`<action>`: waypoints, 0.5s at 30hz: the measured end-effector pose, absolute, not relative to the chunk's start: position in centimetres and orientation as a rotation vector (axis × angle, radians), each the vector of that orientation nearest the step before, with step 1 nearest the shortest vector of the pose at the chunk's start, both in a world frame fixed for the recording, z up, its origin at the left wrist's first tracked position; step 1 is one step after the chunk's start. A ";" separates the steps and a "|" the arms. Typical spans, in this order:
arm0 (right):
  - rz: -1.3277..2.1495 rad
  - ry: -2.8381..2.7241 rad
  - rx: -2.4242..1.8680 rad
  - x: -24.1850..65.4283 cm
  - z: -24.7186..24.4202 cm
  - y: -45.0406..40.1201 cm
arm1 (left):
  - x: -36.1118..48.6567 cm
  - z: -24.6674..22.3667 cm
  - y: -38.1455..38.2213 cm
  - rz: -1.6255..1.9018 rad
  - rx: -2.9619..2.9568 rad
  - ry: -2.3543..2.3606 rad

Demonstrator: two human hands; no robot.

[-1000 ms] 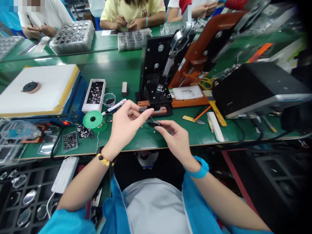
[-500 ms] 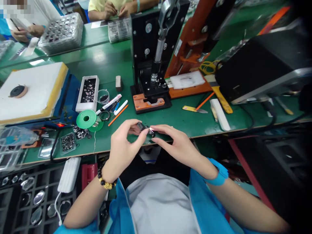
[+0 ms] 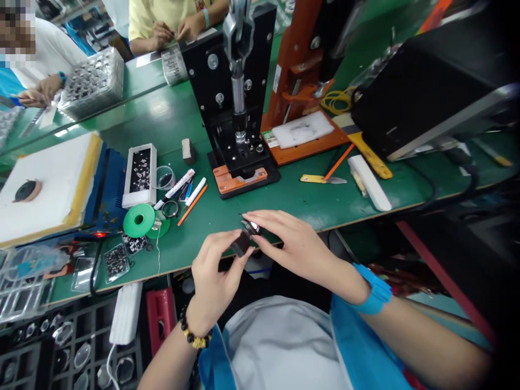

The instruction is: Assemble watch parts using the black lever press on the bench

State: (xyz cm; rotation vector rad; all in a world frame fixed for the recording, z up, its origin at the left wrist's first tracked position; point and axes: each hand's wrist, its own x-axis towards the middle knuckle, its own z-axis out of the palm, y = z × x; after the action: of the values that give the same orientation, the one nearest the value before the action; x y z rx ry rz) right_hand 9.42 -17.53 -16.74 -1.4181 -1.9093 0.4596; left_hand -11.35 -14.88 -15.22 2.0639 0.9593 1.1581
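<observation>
In front of my chest, over the bench's near edge, my left hand (image 3: 221, 265) pinches a small dark block-like piece (image 3: 242, 244) between thumb and fingers. Close beside it, my right hand (image 3: 288, 241) grips a small black part with a shiny face (image 3: 254, 227), its thumb below and fingers above. The two pieces are next to each other; whether they touch or are joined I cannot tell. Beyond my hands stands a black toggle press (image 3: 239, 108) with an orange fixture (image 3: 239, 179) at its base.
Left are a hot plate with a white top (image 3: 52, 184), a white box of tiny parts (image 3: 140, 173), a green solder spool (image 3: 139, 219) and pens (image 3: 174, 188). Right lie a knife (image 3: 323, 179), a brush (image 3: 369, 154) and a dark machine (image 3: 439, 81). Co-workers' hands (image 3: 176, 31) are across the bench.
The view has shifted, and my hands sit slightly lower in it. The dark piece in my left hand has turned and shows a broader face; the shiny part in my right hand shows more clearly.
</observation>
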 end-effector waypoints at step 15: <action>0.581 -1.872 -1.433 10.4 -15.8 -17.1 | -10.9 -16.3 -15.0 1.243 2.049 0.879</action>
State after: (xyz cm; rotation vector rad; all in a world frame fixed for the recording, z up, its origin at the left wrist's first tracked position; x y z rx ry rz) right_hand 10.45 -17.07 -15.76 -1.4334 -1.8718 0.5807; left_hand -10.90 -14.97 -16.31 2.0492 0.8790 1.2427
